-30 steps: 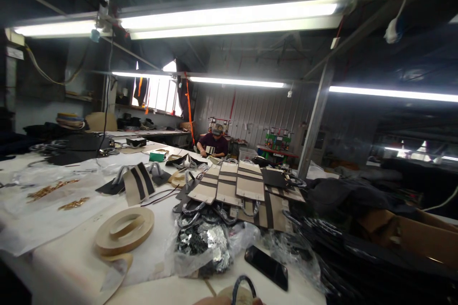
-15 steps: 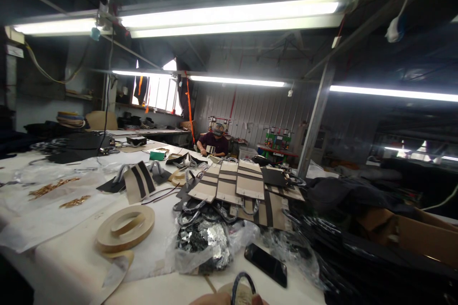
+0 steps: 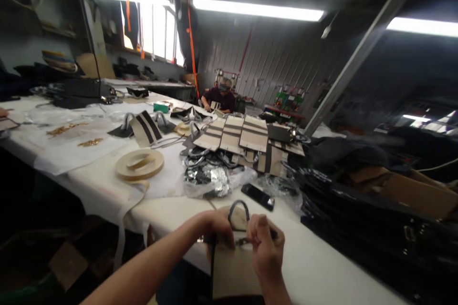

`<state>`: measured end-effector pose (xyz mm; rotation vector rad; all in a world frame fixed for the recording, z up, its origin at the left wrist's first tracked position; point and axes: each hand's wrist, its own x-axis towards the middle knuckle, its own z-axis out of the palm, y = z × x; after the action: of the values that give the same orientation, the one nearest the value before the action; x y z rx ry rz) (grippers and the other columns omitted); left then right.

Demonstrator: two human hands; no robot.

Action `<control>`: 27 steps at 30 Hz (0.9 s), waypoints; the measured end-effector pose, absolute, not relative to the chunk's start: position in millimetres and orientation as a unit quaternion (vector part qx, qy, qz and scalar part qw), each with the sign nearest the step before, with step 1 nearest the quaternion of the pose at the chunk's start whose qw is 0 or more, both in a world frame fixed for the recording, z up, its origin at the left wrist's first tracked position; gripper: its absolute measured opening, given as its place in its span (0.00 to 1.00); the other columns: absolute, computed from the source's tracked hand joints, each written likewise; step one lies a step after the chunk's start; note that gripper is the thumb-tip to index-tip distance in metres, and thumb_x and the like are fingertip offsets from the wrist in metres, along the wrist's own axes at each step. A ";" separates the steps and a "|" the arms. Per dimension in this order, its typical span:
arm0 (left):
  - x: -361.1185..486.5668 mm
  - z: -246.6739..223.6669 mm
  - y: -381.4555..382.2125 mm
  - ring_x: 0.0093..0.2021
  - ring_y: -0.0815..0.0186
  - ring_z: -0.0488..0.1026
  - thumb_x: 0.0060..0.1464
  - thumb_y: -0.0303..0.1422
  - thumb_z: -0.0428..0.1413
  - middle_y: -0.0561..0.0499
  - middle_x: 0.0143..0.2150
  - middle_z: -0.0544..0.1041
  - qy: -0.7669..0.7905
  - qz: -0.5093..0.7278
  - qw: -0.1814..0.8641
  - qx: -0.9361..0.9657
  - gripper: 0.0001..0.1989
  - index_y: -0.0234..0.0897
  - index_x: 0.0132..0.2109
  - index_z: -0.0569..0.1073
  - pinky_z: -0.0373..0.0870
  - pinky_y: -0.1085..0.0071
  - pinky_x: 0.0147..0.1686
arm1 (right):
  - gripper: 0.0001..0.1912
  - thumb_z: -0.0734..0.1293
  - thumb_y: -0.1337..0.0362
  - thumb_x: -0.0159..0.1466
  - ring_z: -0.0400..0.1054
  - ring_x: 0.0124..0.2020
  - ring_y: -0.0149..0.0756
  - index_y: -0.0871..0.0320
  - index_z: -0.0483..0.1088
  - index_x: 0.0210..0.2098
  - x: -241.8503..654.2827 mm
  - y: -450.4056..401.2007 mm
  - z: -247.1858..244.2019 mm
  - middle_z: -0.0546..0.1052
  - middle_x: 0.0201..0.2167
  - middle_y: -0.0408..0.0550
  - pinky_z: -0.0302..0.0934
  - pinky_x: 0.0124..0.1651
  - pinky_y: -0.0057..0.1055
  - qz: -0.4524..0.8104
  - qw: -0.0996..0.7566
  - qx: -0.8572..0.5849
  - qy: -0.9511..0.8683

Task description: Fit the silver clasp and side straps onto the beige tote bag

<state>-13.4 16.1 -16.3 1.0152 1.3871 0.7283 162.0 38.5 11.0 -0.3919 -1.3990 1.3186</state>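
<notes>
A beige bag panel (image 3: 232, 271) with dark edging lies at the table's front edge, a dark curved handle (image 3: 239, 204) standing up from its far end. My left hand (image 3: 220, 228) is closed on the panel beside the handle's left foot, its fingertips partly hidden. My right hand (image 3: 266, 243) makes a fist at the handle's right foot. From the fist a short metal shaft (image 3: 243, 241) points left across the panel, and a dark end shows on the other side. It looks like a small hand tool, but blur hides its exact kind.
Ahead lie a black phone (image 3: 257, 196), a plastic bag of shiny metal pieces (image 3: 207, 178) and stacked striped panels (image 3: 229, 136). A roll of beige tape (image 3: 139, 164) sits left. Dark material (image 3: 358, 219) is piled right. Another person (image 3: 220, 97) works at the far end.
The view has tilted down, bringing both my hands, my forearms and the beige panel into sight. At the left edge, part of another person's hand now shows.
</notes>
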 end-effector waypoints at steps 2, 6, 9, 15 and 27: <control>-11.7 -20.9 15.9 0.27 0.61 0.75 0.31 0.23 0.74 0.48 0.32 0.80 0.610 0.284 0.620 0.404 0.17 0.33 0.32 0.80 0.73 0.70 0.23 | 0.35 0.70 0.47 0.77 0.51 0.19 0.29 0.55 0.57 0.20 162.4 33.4 17.7 0.54 0.18 0.37 0.47 0.22 0.29 0.588 0.592 -0.167 -0.526; -16.8 -18.3 21.1 0.27 0.63 0.74 0.29 0.26 0.73 0.49 0.31 0.80 0.591 0.257 0.652 0.400 0.18 0.33 0.33 0.81 0.72 0.73 0.23 | 0.34 0.72 0.54 0.77 0.47 0.18 0.26 0.56 0.56 0.19 161.8 29.1 19.5 0.53 0.18 0.36 0.44 0.21 0.28 0.593 0.611 -0.183 -0.491; -17.8 -20.0 23.2 0.27 0.62 0.74 0.29 0.26 0.72 0.49 0.29 0.79 0.595 0.254 0.650 0.399 0.17 0.32 0.32 0.79 0.72 0.72 0.23 | 0.34 0.71 0.53 0.78 0.47 0.18 0.25 0.56 0.55 0.20 159.3 24.9 12.0 0.52 0.18 0.36 0.43 0.22 0.28 0.589 0.604 -0.169 -0.510; -16.8 -33.3 22.3 0.26 0.60 0.74 0.31 0.28 0.72 0.47 0.28 0.78 0.582 0.276 0.642 0.416 0.16 0.32 0.31 0.78 0.71 0.71 0.22 | 0.35 0.71 0.51 0.77 0.47 0.18 0.26 0.56 0.55 0.20 150.1 21.1 9.6 0.51 0.18 0.36 0.43 0.22 0.30 0.578 0.589 -0.193 -0.531; -14.7 -17.2 12.6 0.27 0.62 0.73 0.28 0.27 0.71 0.50 0.29 0.78 0.564 0.322 0.630 0.426 0.16 0.34 0.30 0.77 0.70 0.72 0.23 | 0.37 0.75 0.43 0.72 0.47 0.16 0.25 0.54 0.54 0.20 142.2 42.8 15.1 0.53 0.16 0.34 0.41 0.19 0.29 0.625 0.551 -0.251 -0.493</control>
<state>-14.7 12.6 -17.2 0.9753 1.2918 0.7380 142.2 42.8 15.1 -0.5938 -1.1654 1.4792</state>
